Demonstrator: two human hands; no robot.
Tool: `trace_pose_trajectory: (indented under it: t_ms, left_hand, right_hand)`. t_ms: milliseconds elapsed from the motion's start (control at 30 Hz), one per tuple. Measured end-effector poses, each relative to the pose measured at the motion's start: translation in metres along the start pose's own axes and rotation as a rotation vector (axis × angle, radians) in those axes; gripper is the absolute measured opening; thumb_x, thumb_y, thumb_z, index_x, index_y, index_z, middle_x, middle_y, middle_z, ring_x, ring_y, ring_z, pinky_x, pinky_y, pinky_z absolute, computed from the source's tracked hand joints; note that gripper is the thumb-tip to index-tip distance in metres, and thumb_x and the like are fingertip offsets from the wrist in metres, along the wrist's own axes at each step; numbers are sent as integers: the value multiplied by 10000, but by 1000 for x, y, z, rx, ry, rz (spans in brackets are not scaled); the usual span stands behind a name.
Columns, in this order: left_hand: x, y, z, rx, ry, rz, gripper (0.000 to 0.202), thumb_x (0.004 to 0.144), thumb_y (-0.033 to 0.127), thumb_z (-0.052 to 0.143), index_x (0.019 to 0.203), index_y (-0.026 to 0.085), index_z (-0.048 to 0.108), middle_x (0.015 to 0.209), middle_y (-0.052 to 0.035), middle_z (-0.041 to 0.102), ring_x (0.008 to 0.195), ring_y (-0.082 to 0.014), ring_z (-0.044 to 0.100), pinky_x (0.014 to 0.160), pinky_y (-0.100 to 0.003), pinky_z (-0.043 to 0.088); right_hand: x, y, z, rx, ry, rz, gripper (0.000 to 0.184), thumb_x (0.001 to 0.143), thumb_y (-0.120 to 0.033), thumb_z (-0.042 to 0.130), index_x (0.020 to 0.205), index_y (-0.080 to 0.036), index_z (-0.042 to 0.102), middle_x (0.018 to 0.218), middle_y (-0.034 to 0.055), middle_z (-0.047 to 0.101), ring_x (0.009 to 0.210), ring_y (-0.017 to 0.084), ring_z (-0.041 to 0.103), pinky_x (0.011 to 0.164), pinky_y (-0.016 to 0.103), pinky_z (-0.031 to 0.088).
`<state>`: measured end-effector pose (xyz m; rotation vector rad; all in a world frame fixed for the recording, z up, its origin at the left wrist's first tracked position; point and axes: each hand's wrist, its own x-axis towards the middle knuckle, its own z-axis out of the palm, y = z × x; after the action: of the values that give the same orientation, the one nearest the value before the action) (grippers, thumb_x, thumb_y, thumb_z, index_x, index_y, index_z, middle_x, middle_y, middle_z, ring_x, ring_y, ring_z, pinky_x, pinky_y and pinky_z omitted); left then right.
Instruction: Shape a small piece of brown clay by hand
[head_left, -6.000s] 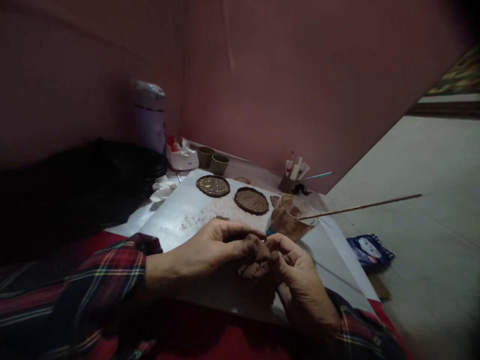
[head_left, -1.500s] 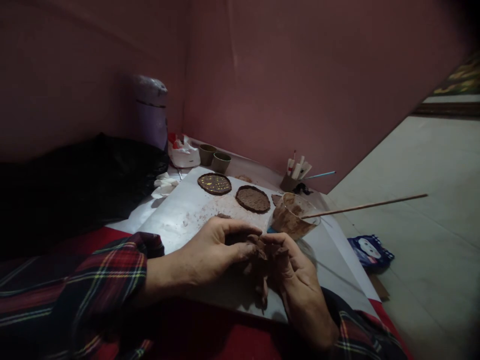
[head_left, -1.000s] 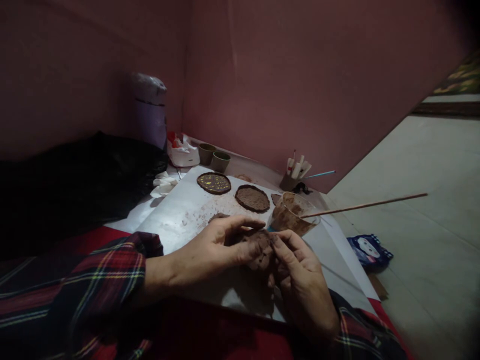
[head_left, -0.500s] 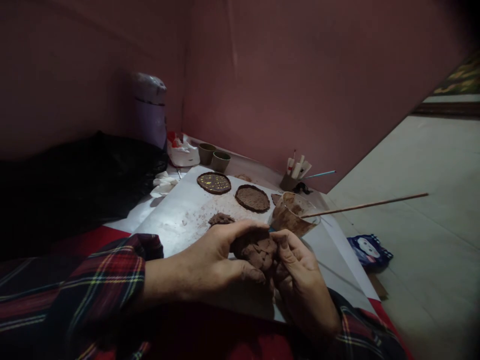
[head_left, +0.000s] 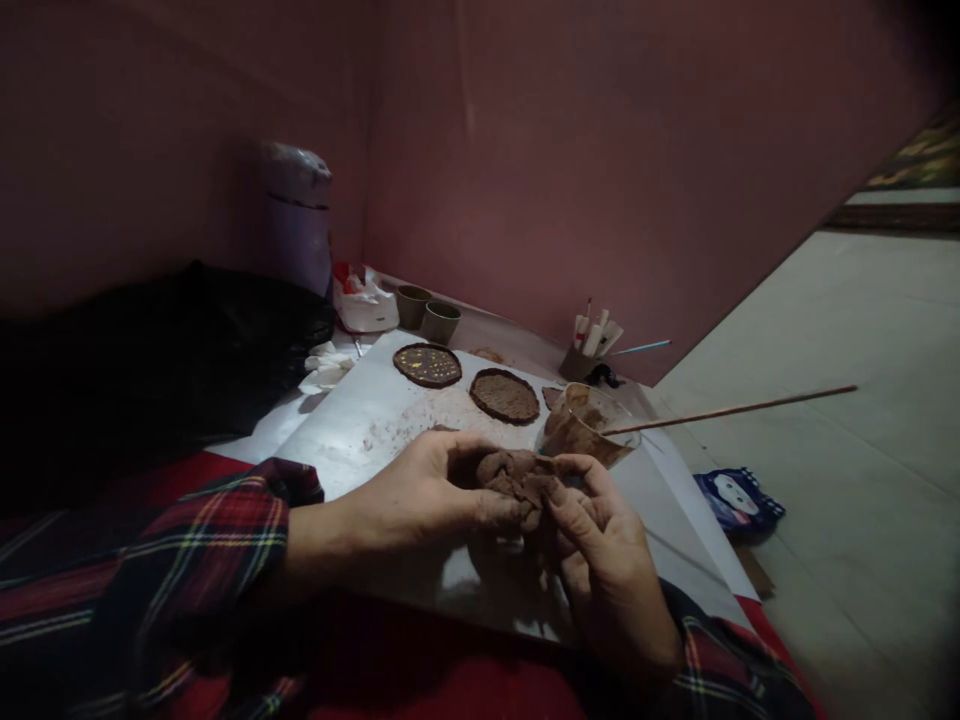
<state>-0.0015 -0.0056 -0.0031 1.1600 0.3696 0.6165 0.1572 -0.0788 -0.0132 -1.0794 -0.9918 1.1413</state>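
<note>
A rough lump of brown clay (head_left: 517, 476) is held between both hands just above the white sheet (head_left: 337, 450). My left hand (head_left: 435, 490) grips it from the left, thumb across the near side. On the other side, my right hand (head_left: 600, 530) pinches the clay's edge between thumb and fingers. Smears of clay coat the fingertips. Beyond the hands lie two flat round clay discs with raised rims: a plain one (head_left: 505, 396) and one dotted with yellow (head_left: 427, 366). A clay-smeared clear cup (head_left: 585, 430) with a long thin stick (head_left: 735, 408) stands behind my right hand.
Two small cups (head_left: 440, 322) and a white bag (head_left: 366, 305) stand at the back. A holder with brushes and tools (head_left: 581, 360) is near the wall. Black plastic (head_left: 172, 350) covers the left side. A dark blue packet (head_left: 739, 505) lies at right, beyond the sheet. Clay crumbs dot the sheet.
The clay lump has been turned and squeezed, showing a different face. My left fingers and thumb have shifted on it, and my left hand now covers most of the second lump behind.
</note>
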Motion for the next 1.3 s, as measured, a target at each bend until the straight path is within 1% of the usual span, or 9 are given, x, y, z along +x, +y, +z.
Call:
trace_pose_trajectory:
  t_ms: [167,367,467,800,867,967,1067,1200,1300]
  left_hand:
    - [-2,3,0,146,40,16,216,767,222,693,962,129,685,786,-17,657,666,-112,552,618,-216,419]
    - [-5,2,1,201,74,24,181,798,195,632,961,124,665,809,-20,616,716,-130,550,639,-231,420]
    - [-5,0,1,211,83,31,214,794,180,624,997,123,663,897,-46,631,802,-166,577,687,-255,435]
    - [-6,4,-1,450,205,85,247,764,140,602,1001,126,669,895,-43,654,777,-164,576,645,-234,446]
    - [-6,3,-2,434,191,87,270,761,124,602,1025,131,660,898,-45,656,775,-162,585,642,-231,457]
    - [-6,0,-3,279,93,17,306,794,166,593,1098,149,616,877,-42,648,620,-121,585,552,-224,468]
    - [-5,-1,-3,111,-3,-30,389,815,207,596,1198,175,536,996,-73,644,517,-90,578,496,-232,479]
    - [-5,-2,-3,-46,-71,16,527,790,202,656,1278,206,456,1147,-98,603,654,-131,647,604,-274,526]
    - [-4,-3,-3,-70,-70,32,483,785,181,669,1238,210,505,1116,-80,631,689,-131,650,638,-271,520]
  right_hand:
    - [2,1,-1,-136,3,-35,380,835,-426,623,1130,-230,487,746,8,665,518,105,574,471,202,464]
    - [7,2,0,-300,-20,-95,213,838,-406,623,916,-208,620,869,35,692,716,139,626,631,222,496]
    - [5,2,2,-388,-11,-180,174,839,-376,629,898,-213,618,839,22,690,736,143,634,632,212,486]
    - [-4,6,1,-554,-49,-293,111,850,-290,620,930,-227,574,833,10,684,743,157,657,632,225,494]
    - [-5,5,2,-528,-44,-267,120,845,-302,627,922,-222,583,828,11,685,740,159,656,633,227,494]
    - [-4,3,3,-385,-21,-153,152,845,-347,627,908,-212,597,803,12,681,715,147,647,613,216,495]
    - [-1,2,2,-218,-29,-30,205,847,-395,613,927,-208,591,731,1,656,568,110,602,491,191,469]
    - [5,1,-1,-56,-3,63,244,837,-431,606,901,-197,579,672,-8,634,420,75,509,391,182,418]
    - [7,-1,-1,5,-5,68,224,838,-403,613,900,-187,604,762,28,665,566,111,598,441,176,443]
